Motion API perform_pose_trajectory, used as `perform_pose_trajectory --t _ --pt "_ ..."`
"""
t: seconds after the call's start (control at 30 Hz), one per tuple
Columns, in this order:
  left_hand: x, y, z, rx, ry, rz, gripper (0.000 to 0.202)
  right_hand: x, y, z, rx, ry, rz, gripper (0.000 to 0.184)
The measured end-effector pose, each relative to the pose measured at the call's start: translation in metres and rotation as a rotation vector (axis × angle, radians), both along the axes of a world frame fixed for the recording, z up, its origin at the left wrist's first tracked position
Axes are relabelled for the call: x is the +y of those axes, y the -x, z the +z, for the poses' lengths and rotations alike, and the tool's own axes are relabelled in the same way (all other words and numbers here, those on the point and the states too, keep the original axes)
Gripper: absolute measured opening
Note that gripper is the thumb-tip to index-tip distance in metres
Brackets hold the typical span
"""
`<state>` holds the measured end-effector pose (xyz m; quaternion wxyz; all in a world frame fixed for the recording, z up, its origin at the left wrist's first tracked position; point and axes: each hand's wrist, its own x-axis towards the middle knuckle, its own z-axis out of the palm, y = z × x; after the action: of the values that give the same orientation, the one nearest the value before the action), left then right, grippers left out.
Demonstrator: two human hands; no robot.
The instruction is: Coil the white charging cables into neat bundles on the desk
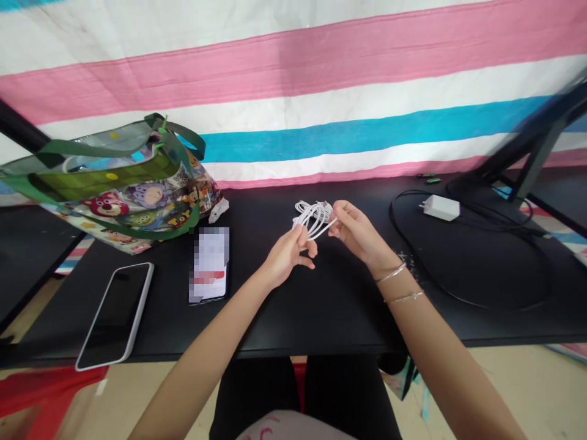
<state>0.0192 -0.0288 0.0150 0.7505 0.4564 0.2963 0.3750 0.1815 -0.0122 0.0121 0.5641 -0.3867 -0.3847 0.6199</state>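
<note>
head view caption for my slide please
Left hand and right hand hold a looped white cable over a flat black desk

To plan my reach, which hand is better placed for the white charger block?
Probably your right hand: it grips the white coiled cable nearer the white rectangular charger block than your left hand.

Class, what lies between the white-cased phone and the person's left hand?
A second phone with a pixelated screen lies between the white-cased phone and the left hand, in the head view.

Left hand (pixel 287 256) and right hand (pixel 358 233) close together, fingers (pixel 310 249) curled inward.
</note>
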Motion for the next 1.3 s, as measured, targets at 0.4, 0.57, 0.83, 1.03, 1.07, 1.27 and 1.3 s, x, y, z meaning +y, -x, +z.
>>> perform_pose_trajectory --t 0.4,0.57,0.83,1.03,1.07,1.27,1.3 --pt "-0.006 -0.001 -0.009 0.342 -0.573 0.054 0.054 -0.003 0.024 -0.009 0.242 0.037 -0.104 0.024" --pt "-0.010 -0.002 -0.011 0.520 -0.820 0.007 0.045 -0.006 0.029 -0.004 0.250 0.083 -0.083 0.018" --pt "-0.009 -0.003 -0.010 0.752 -0.743 -0.120 0.039 -0.011 0.030 0.014 0.367 0.318 0.021 0.026" --pt "-0.009 -0.004 -0.006 1.002 -0.892 -0.165 0.037 -0.011 0.035 0.014 0.305 0.443 -0.058 0.006" --pt "-0.010 -0.004 -0.005 1.038 -0.915 -0.171 0.037 -0.011 0.035 0.013 0.303 0.441 -0.057 0.010" --pt "-0.012 -0.003 -0.002 1.068 -0.964 -0.121 0.039 -0.009 0.035 0.008 0.431 0.344 -0.030 0.013" --pt "-0.012 -0.004 -0.003 1.064 -0.963 -0.106 0.038 -0.008 0.034 0.006 0.442 0.328 -0.031 0.014"
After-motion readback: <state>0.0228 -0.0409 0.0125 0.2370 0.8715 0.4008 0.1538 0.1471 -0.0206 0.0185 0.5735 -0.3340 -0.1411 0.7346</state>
